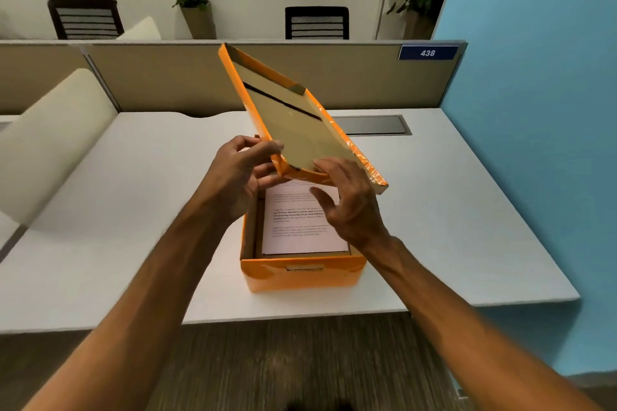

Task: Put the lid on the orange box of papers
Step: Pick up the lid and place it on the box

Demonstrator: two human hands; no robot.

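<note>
An orange box [302,275] stands open on the white desk [450,227], near its front edge. White printed papers [300,223] lie inside it. Above the box I hold the orange lid [287,117] tilted steeply, its brown inner side facing me and its far end raised. My left hand [242,177] pinches the lid's near left corner. My right hand [347,200] touches the lid's near edge with its fingertips, the other fingers spread over the papers.
A beige partition [167,77] with a blue sign reading 438 [428,53] runs behind the desk. A grey cable hatch [374,125] sits in the desktop behind the box. A blue wall [541,110] is on the right, a cream divider [50,143] on the left.
</note>
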